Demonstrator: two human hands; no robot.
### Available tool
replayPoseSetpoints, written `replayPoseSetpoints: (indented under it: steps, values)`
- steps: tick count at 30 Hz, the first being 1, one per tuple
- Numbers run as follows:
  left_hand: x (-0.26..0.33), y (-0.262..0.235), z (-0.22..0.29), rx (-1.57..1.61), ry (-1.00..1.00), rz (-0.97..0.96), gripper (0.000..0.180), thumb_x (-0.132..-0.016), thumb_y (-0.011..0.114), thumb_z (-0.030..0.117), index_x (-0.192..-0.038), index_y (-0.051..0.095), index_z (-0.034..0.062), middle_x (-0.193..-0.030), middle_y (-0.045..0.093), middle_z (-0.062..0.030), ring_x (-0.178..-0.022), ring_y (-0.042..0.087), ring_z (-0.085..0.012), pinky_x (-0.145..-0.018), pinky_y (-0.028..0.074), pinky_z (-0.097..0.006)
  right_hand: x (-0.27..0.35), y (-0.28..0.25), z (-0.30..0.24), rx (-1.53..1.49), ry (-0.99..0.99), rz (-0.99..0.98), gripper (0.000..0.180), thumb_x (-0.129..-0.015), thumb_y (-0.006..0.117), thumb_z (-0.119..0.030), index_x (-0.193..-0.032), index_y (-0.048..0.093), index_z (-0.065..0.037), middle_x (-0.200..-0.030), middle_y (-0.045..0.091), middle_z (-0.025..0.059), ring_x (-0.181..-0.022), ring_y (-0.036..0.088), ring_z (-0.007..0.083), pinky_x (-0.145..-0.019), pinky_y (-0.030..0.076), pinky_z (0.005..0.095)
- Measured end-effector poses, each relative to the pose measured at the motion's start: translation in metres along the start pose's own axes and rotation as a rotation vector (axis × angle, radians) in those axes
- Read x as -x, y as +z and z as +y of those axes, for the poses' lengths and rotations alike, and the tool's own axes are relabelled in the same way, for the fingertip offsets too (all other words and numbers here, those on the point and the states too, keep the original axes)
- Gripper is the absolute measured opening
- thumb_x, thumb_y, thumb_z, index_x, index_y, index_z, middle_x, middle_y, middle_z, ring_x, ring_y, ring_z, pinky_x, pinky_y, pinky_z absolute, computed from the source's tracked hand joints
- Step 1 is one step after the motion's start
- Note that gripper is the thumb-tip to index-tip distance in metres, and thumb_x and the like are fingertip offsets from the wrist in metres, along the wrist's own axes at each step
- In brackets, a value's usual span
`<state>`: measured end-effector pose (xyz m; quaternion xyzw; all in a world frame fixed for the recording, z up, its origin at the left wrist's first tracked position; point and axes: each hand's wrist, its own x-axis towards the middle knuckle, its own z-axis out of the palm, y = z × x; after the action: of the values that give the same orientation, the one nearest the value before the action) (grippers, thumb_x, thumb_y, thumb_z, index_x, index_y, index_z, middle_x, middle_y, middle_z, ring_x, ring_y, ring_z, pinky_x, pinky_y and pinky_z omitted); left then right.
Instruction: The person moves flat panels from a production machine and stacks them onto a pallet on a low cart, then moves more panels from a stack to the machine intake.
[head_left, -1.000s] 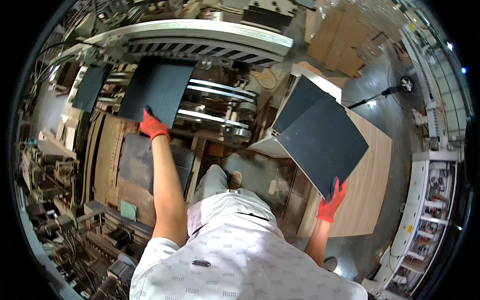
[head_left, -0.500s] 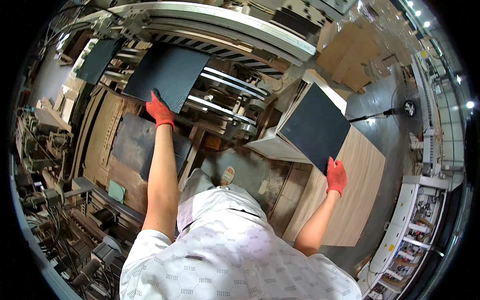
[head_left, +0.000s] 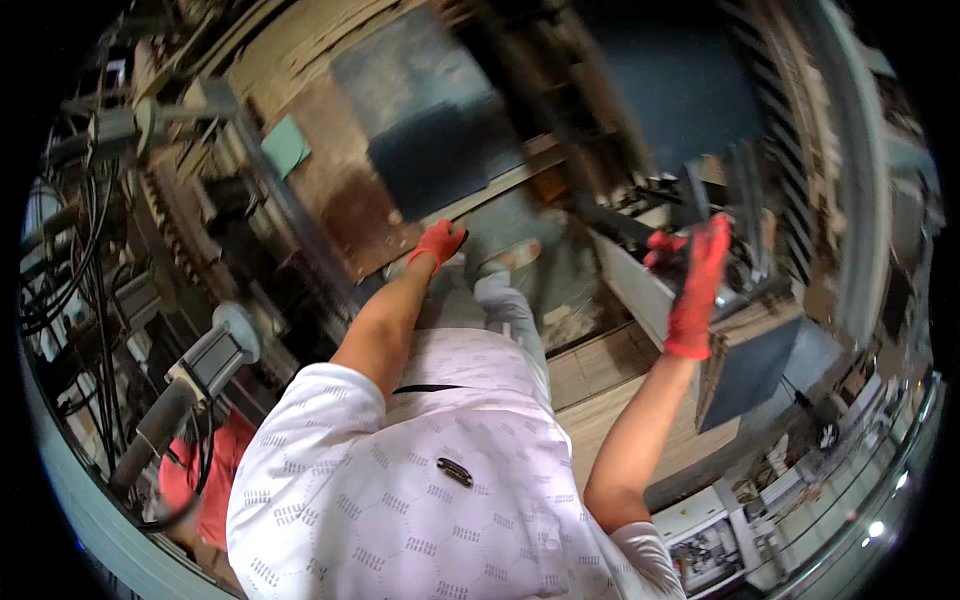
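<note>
well, from left: green pad [head_left: 287,147] lies on brown bench [head_left: 350,215], near a dark sheet [head_left: 445,160]. left hand [head_left: 437,243] is by the bench edge, fingers curled; can't tell if it holds sth. dark board [head_left: 680,90] is at the machine, blurred. right hand [head_left: 697,280] is raised before the metal rails [head_left: 695,190], fingers apart, w/o anything seen in it. if rails move, the glove could prob. be caught, b/c they look close. stacked board [head_left: 750,375] is at far right; an elbow bump might shift it.
</note>
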<state>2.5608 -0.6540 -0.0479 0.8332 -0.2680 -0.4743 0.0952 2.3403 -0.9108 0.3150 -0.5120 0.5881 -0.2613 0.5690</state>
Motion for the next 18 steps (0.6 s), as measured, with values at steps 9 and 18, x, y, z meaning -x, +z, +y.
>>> replayPoseSetpoints:
  steps: [9, 18]
  values:
    - [-0.111, -0.032, -0.122, -0.184, -0.156, 0.054, 0.081, -0.08, 0.062, 0.05, -0.144, 0.03, 0.012, -0.15, 0.027, -0.0158, -0.135, 0.03, -0.0348, -0.104, 0.034, -0.05, -0.084, 0.046, 0.019, 0.518, -0.323, 0.088, 0.053, -0.091, 0.055, -0.005, -0.142, 0.038, -0.012, -0.13, 0.048, 0.0127, -0.092, 0.059, 0.0215, -0.071, 0.052, 0.0326]
    - [-0.26, -0.083, -0.051, -0.313, 0.17, 0.544, 0.073, -0.068, 0.074, 0.052, -0.125, 0.051, 0.0131, -0.122, 0.051, -0.0143, -0.116, 0.048, -0.0321, -0.09, 0.042, -0.053, -0.087, 0.051, 0.004, 0.039, -0.064, 0.194, 0.044, -0.093, 0.046, -0.016, -0.135, 0.038, -0.006, -0.09, 0.05, 0.0078, -0.068, 0.041, 0.0141, -0.065, 0.038, 0.029]
